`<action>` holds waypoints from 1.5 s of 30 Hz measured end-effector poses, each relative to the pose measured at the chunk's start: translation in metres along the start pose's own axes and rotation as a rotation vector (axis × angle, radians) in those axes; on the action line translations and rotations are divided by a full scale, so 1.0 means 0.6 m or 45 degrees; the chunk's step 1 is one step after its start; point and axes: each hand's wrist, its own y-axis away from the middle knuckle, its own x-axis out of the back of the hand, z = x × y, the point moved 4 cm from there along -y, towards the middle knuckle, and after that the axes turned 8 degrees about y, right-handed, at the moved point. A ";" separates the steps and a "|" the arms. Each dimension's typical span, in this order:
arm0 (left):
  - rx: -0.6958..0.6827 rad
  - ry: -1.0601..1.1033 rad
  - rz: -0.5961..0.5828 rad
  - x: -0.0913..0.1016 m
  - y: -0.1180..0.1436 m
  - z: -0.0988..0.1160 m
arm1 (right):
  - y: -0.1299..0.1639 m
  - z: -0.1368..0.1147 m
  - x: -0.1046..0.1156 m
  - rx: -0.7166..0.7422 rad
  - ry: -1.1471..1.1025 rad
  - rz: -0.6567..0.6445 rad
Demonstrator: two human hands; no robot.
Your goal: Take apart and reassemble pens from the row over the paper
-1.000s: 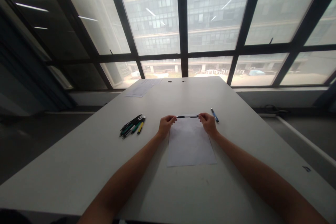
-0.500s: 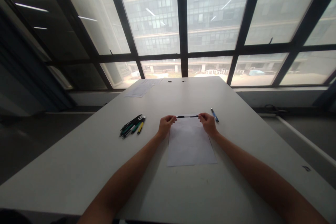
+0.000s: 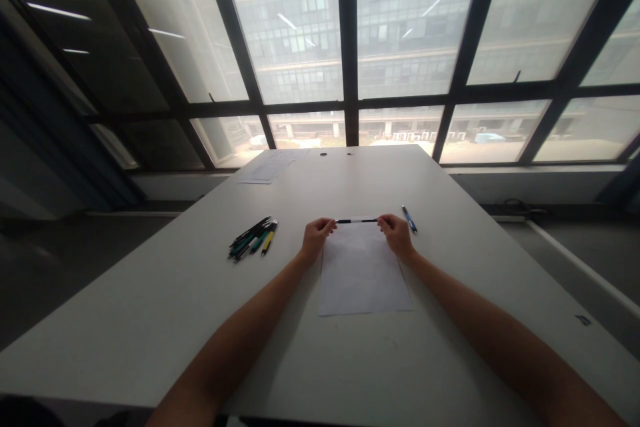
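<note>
From where I stand, both hands are busy with one pen [image 3: 356,221], dark with a paler stretch in the middle, held level across the far edge of a white sheet [image 3: 365,273]. The left hand [image 3: 319,237] pinches one end between thumb and fingers, and the right hand [image 3: 396,233] pinches the other, so both tips are hidden; whether the pen touches the paper I cannot tell. The sheet lies flat on the white table [image 3: 150,320], between the two forearms. Off to the left is a loose heap of pens [image 3: 249,240], mostly black and green, with a yellow pen [image 3: 269,239] on its right side; the left hand sits between that heap and the held pen. Just beyond the right hand lies a blue pen [image 3: 409,219], slanted, with the hand between it and the held one. Farther up the table, printed papers [image 3: 267,170] overlap near the left corner, and a dark round spot [image 3: 323,154] shows by the far edge. Tall windows [image 3: 300,27] rise behind, a blue curtain [image 3: 50,127] hangs at left, and a cable [image 3: 525,205] lies coiled on the right.
</note>
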 end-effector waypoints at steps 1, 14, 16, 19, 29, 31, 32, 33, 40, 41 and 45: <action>0.000 0.001 0.001 0.000 0.000 -0.001 | 0.000 0.000 0.000 -0.001 -0.003 0.000; -0.002 -0.016 -0.005 0.000 -0.001 -0.003 | -0.002 0.000 0.000 0.016 0.011 -0.004; -0.006 -0.020 -0.009 0.000 -0.002 -0.003 | -0.001 -0.001 0.001 0.016 0.012 -0.005; -0.013 -0.023 -0.011 0.001 -0.002 -0.004 | -0.001 -0.002 0.001 0.021 0.007 -0.006; -0.013 -0.005 -0.012 0.001 -0.002 -0.007 | 0.000 -0.003 0.001 0.017 0.008 -0.014; -0.014 -0.004 -0.018 0.000 -0.001 -0.006 | 0.000 -0.002 0.001 0.013 0.012 -0.013; -0.016 -0.005 -0.020 0.000 -0.001 -0.005 | 0.000 -0.001 0.000 0.012 0.014 -0.013; -0.019 -0.009 -0.018 0.000 -0.001 -0.005 | 0.000 0.000 0.000 0.013 0.014 -0.013; -0.014 -0.037 -0.020 0.000 0.000 -0.001 | -0.001 0.002 -0.002 0.026 0.014 -0.014; -0.014 -0.036 -0.021 0.000 0.000 -0.001 | -0.001 0.000 -0.002 0.027 0.013 -0.012; -0.015 -0.023 -0.022 -0.001 0.000 -0.001 | 0.000 -0.003 -0.001 0.025 0.007 -0.018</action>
